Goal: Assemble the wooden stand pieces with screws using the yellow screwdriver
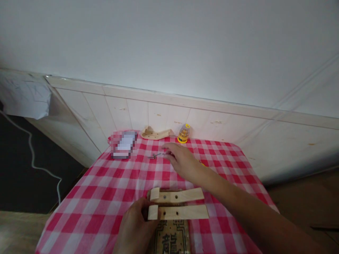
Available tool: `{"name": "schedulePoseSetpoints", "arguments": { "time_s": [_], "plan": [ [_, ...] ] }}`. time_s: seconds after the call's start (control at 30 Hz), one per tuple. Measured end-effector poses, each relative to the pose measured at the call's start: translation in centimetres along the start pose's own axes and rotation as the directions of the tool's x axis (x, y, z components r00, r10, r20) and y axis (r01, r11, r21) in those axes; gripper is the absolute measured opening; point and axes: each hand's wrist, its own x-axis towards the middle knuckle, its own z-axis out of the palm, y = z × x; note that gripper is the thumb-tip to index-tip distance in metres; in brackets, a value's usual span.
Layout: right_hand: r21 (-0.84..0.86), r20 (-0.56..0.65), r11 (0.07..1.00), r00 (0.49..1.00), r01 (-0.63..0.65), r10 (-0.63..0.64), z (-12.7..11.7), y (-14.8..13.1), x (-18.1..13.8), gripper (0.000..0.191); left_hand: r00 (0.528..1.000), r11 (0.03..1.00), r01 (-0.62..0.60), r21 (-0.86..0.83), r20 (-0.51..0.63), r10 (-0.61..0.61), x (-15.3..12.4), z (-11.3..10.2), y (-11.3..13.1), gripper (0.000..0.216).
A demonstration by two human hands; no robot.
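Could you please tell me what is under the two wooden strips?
Beneath the strips is a patterned block, visible on their near side; whatever the strips and left hand cover cannot be seen.

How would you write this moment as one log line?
left hand: holding wooden pieces | right hand: near small metal pieces | at back: yellow-based container

Left hand (136,225) gripping nearer wooden strip (188,212), right hand (181,160) just beside small metal pieces (154,156), yellow-based case (183,134) beyond it
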Motion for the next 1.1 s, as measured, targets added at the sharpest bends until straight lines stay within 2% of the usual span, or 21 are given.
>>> {"name": "schedulePoseSetpoints", "arguments": {
  "time_s": [0.07, 0.13, 0.2, 0.3, 0.47, 0.63, 0.87, 1.03, 1.1],
  "plan": [
    [0.091, -0.157, 0.996, 0.987, 0.003, 0.012, -1.7, -0.8, -2.6, 0.016, 1.0, 1.0, 0.023, -0.015, 0.012, -0.023, 0.1, 0.0, -0.1, 0.037],
    [0.156, -0.26, 0.986, 0.96, -0.064, 0.103, -3.1, -1.6, -5.4, 0.013, 0.999, 0.999, 0.047, -0.01, 0.014, -0.047, 0.2, -0.1, -0.2, 0.038],
    [0.196, -0.328, 0.968, 0.92, -0.155, 0.214, -3.9, -2.2, -8.2, 0.011, 0.998, 0.998, 0.061, 0.019, 0.018, -0.061, 0.1, -0.2, -0.2, 0.038],
    [0.246, -0.472, 0.948, 0.829, -0.202, 0.299, -3.7, -2.8, -12.0, 0.008, 0.997, 0.994, 0.071, 0.079, 0.018, -0.072, -0.2, -0.4, 0.3, 0.038],
    [0.385, -0.526, 0.867, 0.697, -0.316, 0.488, -1.7, -3.6, -16.8, 0.004, 0.99, 0.991, 0.126, 0.044, 0.053, -0.128, -1.0, -0.8, 1.2, 0.047],
    [0.545, -0.484, 0.753, 0.595, -0.368, 0.641, 0.3, -4.7, -18.9, 0.01, 0.985, 0.986, 0.167, 0.026, 0.034, -0.168, -1.2, -1.1, 1.6, 0.053],
    [0.669, -0.404, 0.669, 0.596, -0.324, 0.693, 2.1, -5.0, -19.7, 0.013, 0.979, 0.981, 0.192, 0.027, 0.058, -0.193, -1.0, -0.9, 1.7, 0.058],
    [0.638, -0.404, 0.686, 0.606, -0.35, 0.685, 2.0, -4.9, -19.8, 0.014, 0.984, 0.983, 0.178, 0.043, -0.008, -0.178, -1.4, -0.6, 1.9, 0.058],
    [0.629, -0.416, 0.696, 0.607, -0.346, 0.677, 1.9, -4.9, -19.7, 0.015, 0.983, 0.982, 0.186, 0.043, 0.005, -0.186, -1.4, -0.7, 1.7, 0.058]
  ]
}}
